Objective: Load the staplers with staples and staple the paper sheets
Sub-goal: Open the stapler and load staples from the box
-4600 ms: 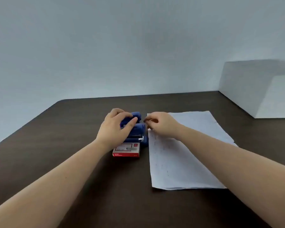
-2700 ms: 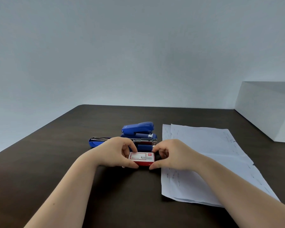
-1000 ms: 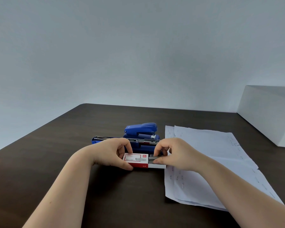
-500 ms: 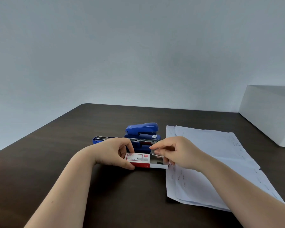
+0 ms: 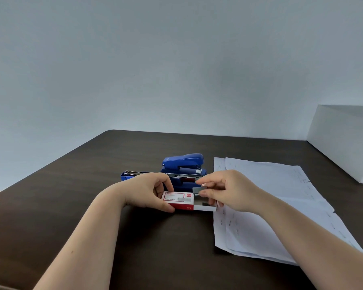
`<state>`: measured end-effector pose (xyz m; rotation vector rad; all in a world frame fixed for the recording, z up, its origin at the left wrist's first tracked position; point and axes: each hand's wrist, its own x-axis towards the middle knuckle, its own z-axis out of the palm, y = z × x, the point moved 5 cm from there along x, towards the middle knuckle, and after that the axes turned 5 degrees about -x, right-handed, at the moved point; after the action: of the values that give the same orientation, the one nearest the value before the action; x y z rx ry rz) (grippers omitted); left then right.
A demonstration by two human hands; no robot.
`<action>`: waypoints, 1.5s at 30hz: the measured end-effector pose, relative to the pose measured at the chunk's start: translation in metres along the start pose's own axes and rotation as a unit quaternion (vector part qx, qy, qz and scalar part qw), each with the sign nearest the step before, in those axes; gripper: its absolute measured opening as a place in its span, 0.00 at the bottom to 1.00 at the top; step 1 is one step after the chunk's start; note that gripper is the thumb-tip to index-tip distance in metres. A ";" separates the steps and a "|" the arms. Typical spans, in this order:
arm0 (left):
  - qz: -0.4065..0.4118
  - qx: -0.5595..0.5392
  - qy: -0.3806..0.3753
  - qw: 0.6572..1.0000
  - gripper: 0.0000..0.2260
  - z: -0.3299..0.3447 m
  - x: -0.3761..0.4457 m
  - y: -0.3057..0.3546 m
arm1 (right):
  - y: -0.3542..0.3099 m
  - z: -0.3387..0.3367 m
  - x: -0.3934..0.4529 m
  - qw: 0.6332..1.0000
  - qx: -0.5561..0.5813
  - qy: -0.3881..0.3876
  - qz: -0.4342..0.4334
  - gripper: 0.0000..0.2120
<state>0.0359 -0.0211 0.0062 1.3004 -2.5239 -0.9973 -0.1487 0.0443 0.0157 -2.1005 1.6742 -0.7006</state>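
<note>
My left hand (image 5: 149, 191) grips a red and white staple box (image 5: 177, 200) on the dark table, its inner tray (image 5: 205, 208) slid out to the right. My right hand (image 5: 228, 191) pinches a grey strip of staples (image 5: 197, 190) just above that tray. Right behind the box lies a blue stapler (image 5: 134, 174) flipped open flat, its metal staple channel exposed. A second blue stapler (image 5: 184, 163), closed, sits behind it. White paper sheets (image 5: 270, 195) with small staple marks lie to the right, under my right wrist.
A white box (image 5: 344, 141) stands at the table's far right. The dark brown table (image 5: 82, 206) has a rounded far-left corner, with a plain pale wall behind it.
The staple box tray was slid open to the right. My right hand has since lifted a strip of staples out of it. My left hand keeps hold of the box.
</note>
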 end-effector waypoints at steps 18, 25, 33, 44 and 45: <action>0.057 -0.054 0.353 0.932 0.07 -0.045 -0.005 -0.009 | -0.007 -0.028 0.017 0.986 -0.131 0.100 0.001 0.09; -0.034 0.018 0.324 0.945 0.10 -0.046 0.010 -0.035 | -0.011 -0.011 0.045 0.967 -0.253 -0.024 -0.014 0.11; -0.045 0.035 0.279 0.959 0.14 -0.042 0.016 -0.037 | -0.013 -0.005 0.048 0.962 -0.271 -0.027 -0.017 0.11; -0.057 0.023 0.184 0.981 0.21 -0.033 0.014 -0.046 | -0.010 -0.004 0.048 0.959 -0.281 -0.022 -0.007 0.12; -0.057 0.019 0.182 0.981 0.21 -0.033 0.014 -0.047 | -0.010 -0.004 0.048 0.960 -0.278 -0.021 -0.007 0.12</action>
<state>0.0720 -0.0676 0.0002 1.4963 -2.2221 -0.6586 -0.1346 0.0003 0.0323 -2.4662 2.0047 -0.1877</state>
